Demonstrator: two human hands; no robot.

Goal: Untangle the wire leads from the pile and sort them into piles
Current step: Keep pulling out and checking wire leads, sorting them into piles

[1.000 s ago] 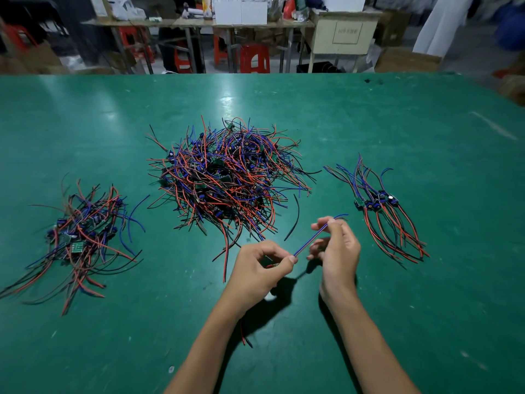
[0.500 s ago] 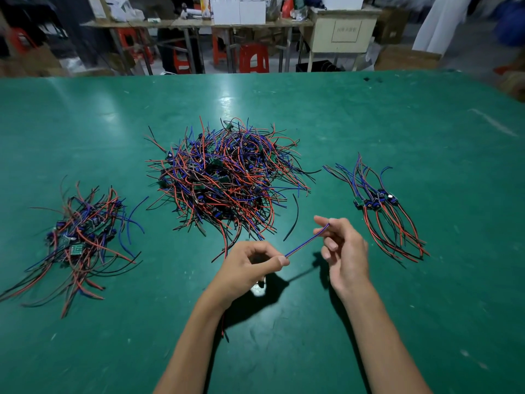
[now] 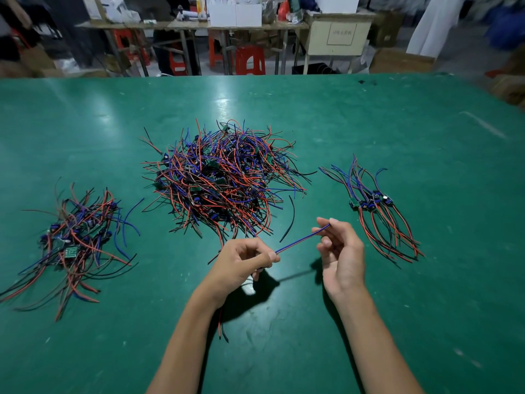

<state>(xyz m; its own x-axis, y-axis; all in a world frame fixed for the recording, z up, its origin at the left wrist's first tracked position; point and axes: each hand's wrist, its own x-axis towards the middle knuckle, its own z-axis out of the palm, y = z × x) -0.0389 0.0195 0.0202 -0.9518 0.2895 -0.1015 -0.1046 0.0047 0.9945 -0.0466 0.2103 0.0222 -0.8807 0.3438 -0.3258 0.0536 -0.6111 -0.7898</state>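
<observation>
Workshop; green matte surface [image 3: 369,123], scuffed. Big tangled pile [image 3: 224,177] of red, blue, black wire leads at centre. Smaller loose pile [image 3: 76,240] at left; neat fanned pile [image 3: 377,211] at right. Left hand [image 3: 244,260] curled, pinching blue-red wire lead [image 3: 301,238]; right hand [image 3: 341,251] pinching far end with fingertips. Lead taut between hands, above surface.
</observation>
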